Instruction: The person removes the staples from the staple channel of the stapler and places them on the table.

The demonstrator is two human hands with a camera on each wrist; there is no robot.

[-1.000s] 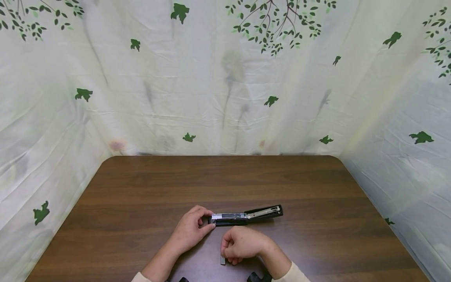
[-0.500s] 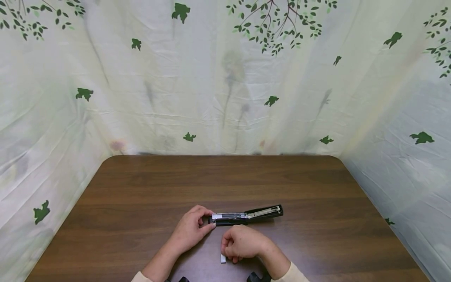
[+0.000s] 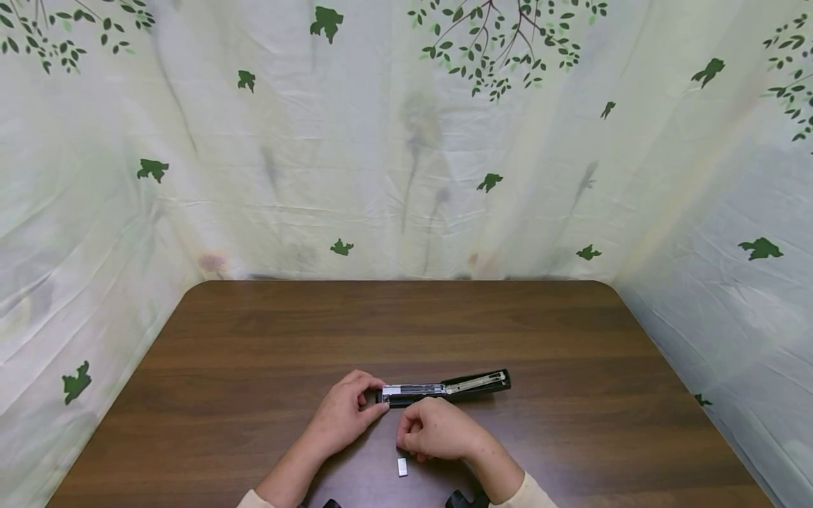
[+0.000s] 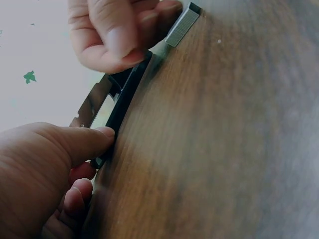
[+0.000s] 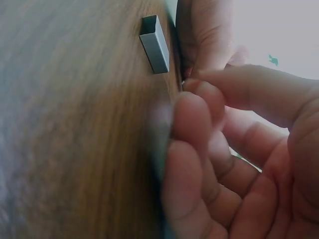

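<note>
Leaf-printed cloth (image 3: 381,141) hangs behind the brown table (image 3: 406,324) where an opened black stapler (image 3: 438,389) lies, its left end pinched in my left hand (image 3: 346,411). My right hand (image 3: 438,429) curls just beside it, thumb against forefinger; whether holding anything, I cannot tell. A staple strip (image 3: 402,467) lies nearer me.

The right hand (image 3: 438,428) has shifted a little way toward the stapler (image 3: 414,390), and its knuckles now overlap the stapler's near edge in the head view. The staple strip (image 3: 402,467), partly covered by the fingertips before, now shows more of its length below them, and its upper face, dull grey a second ago, looks bright.
</note>
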